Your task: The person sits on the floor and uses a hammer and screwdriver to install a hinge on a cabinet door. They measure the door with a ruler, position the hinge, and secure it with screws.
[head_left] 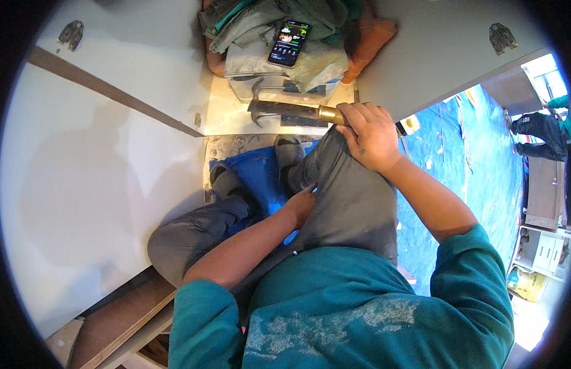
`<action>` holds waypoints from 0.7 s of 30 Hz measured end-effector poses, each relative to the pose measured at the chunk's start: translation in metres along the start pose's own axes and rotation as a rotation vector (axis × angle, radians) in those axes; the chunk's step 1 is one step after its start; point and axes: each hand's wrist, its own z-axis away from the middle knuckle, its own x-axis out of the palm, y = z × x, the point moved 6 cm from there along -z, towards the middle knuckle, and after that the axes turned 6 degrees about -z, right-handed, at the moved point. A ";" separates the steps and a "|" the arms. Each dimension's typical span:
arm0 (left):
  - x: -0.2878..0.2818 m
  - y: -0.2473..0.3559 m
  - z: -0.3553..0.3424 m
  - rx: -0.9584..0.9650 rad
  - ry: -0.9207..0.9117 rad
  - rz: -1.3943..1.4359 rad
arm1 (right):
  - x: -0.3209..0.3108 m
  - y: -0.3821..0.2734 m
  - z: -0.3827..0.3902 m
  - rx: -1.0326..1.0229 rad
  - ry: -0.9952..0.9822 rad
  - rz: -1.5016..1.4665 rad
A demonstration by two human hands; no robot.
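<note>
The right hand (372, 136) is closed around the handle of a hammer (291, 110), over the right knee (350, 160). The hammer lies sideways, its head out to the left past the knee, above the pale floor of a narrow space between white panels. With the weight so far from the fist, a slack hold could let the head tip down, marking the floor or catching the slippered foot (289, 154) close below. A careless lift might send the claw into the left-hand panel (128, 86), or jolt the phone (289, 44), which sits loose on a pile of clothes (242, 31) and could slide off if the pile is bumped. The left hand (302, 206) is tucked against the inner side of the right leg; its fingers are mostly hidden, so I can't tell whether it grips anything. Being low beside the knee, it could be struck if the hammer slips.
</note>
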 end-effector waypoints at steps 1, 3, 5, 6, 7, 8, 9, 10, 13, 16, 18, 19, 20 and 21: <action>-0.014 -0.003 0.004 -0.051 0.017 0.073 | 0.003 0.001 0.000 0.000 -0.009 -0.015; -0.024 -0.013 0.015 -0.234 0.030 0.170 | 0.005 -0.001 -0.002 -0.006 -0.021 -0.050; -0.104 -0.022 0.009 -0.247 -0.033 0.189 | 0.000 0.004 0.001 0.008 -0.004 -0.023; -0.131 -0.024 0.010 -0.269 -0.069 0.193 | -0.001 0.003 0.000 0.005 0.007 -0.022; -0.132 -0.027 0.011 -0.348 0.004 0.269 | -0.001 0.001 0.000 -0.008 0.015 -0.029; -0.126 -0.031 0.011 -0.423 0.079 0.345 | 0.002 0.001 0.002 -0.020 0.023 -0.034; -0.126 -0.037 0.011 -0.501 0.159 0.414 | 0.002 0.000 0.000 -0.038 0.037 -0.038; -0.120 -0.038 0.010 -0.560 0.147 0.427 | 0.004 -0.002 -0.001 -0.027 0.011 -0.037; -0.107 -0.033 0.000 -0.656 -0.022 0.413 | -0.001 -0.001 0.006 -0.031 0.023 -0.025; -0.042 -0.038 0.004 -0.610 -0.218 0.339 | -0.003 0.001 0.010 -0.027 -0.005 -0.029; 0.056 -0.045 0.047 -0.603 -0.053 0.394 | -0.004 -0.030 -0.005 -0.075 0.022 -0.098; 0.040 -0.039 0.031 -0.552 -0.068 0.416 | -0.001 -0.022 0.003 -0.043 -0.007 -0.091; 0.017 -0.034 0.027 -0.522 -0.093 0.427 | -0.003 -0.021 0.010 -0.046 -0.006 -0.102; -0.024 -0.021 0.019 -0.494 -0.118 0.438 | -0.010 -0.014 0.016 -0.051 -0.003 -0.111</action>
